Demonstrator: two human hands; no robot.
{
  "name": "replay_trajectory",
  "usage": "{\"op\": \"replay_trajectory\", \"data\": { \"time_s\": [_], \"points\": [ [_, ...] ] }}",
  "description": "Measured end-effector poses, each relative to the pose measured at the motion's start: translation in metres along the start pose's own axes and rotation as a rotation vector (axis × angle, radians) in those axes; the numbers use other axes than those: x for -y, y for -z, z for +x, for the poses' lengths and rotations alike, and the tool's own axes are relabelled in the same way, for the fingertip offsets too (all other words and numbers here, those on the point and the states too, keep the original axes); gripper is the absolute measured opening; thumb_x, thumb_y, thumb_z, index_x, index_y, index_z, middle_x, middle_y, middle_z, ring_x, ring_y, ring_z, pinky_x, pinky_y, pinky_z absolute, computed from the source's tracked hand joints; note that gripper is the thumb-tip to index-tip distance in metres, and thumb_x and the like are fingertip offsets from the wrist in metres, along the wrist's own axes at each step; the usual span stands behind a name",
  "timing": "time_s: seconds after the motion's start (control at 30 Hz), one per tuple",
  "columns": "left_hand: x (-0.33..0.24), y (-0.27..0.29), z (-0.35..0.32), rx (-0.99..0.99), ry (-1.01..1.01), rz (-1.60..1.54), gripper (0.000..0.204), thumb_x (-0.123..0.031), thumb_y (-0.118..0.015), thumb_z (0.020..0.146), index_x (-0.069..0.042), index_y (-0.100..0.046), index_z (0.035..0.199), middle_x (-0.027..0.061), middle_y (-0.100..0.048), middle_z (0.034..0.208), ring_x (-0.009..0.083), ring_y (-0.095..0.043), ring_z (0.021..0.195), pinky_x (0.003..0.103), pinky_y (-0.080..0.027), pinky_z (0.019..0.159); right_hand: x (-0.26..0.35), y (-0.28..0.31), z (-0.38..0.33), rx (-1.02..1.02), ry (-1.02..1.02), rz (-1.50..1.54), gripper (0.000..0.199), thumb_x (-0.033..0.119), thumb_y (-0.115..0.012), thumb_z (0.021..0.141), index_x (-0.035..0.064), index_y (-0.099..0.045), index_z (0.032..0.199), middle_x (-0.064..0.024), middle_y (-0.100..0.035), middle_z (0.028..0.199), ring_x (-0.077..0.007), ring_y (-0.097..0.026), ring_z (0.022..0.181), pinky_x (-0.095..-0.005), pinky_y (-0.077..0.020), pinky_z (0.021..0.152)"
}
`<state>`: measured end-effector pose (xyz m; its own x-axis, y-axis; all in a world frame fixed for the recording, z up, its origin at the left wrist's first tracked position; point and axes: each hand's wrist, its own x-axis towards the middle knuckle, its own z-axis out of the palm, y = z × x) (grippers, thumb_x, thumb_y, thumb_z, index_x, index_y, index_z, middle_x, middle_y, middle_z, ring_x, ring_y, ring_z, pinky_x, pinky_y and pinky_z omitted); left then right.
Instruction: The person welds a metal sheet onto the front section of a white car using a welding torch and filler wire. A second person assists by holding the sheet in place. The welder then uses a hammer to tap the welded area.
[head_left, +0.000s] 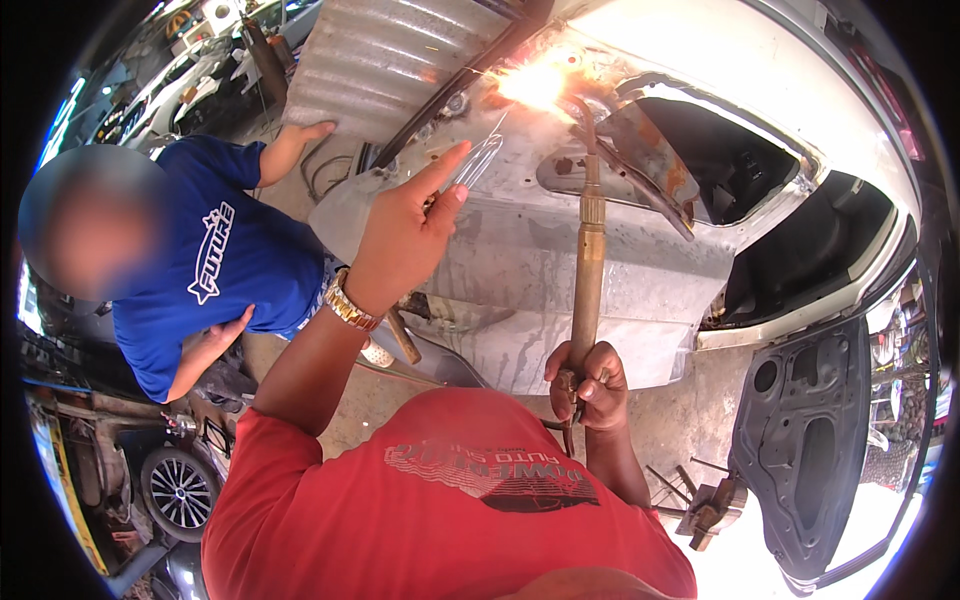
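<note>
Red shirt (330, 520) nearest; right hand (600, 385) grips torch (587, 260), left hand (405, 235) thin wire (484, 160).

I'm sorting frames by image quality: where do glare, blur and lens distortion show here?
Head view: the flame by the torch glares white, the floor at lower right washes out, a co-worker's head is a blurred disc, and fisheye curvature leaves black corners.
</note>
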<state>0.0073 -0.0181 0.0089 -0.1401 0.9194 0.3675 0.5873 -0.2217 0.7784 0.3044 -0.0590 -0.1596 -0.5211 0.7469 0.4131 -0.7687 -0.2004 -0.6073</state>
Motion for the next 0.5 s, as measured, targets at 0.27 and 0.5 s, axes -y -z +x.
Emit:
{"op": "replay_trajectory", "data": {
  "time_s": [0.27, 0.5],
  "points": [
    [-0.0007, 0.0025, 0.0039, 0.041, 0.036, 0.086, 0.049, -0.026, -0.066, 0.108, -0.020, -0.060, 0.157, 0.0048, -0.072, 0.090, 0.0084, -0.064, 0.068, 0.028, -0.053, 0.066, 0.0028, 0.0002, 0.0033, 0.018, 0.000, -0.023, 0.027, 0.017, -0.075, 0.102, 0.0100, -0.049, 0.096, -0.0375, -0.061, 0.110, -0.0213, -0.067, 0.053, -0.0272, -0.0554, 0.044],
    [0.0006, 0.0019, 0.0064, 0.023, -0.008, 0.102, 0.049, -0.023, -0.067, 0.107, -0.020, -0.060, 0.156, 0.0123, -0.074, 0.093, 0.0128, -0.061, 0.065, 0.031, -0.052, 0.065, 0.0023, 0.0029, 0.0033, 0.026, -0.006, -0.011, 0.028, 0.017, -0.075, 0.102, 0.0102, -0.049, 0.096, -0.0371, -0.061, 0.110, -0.0213, -0.068, 0.054, -0.0269, -0.0558, 0.044]
  ]
}}
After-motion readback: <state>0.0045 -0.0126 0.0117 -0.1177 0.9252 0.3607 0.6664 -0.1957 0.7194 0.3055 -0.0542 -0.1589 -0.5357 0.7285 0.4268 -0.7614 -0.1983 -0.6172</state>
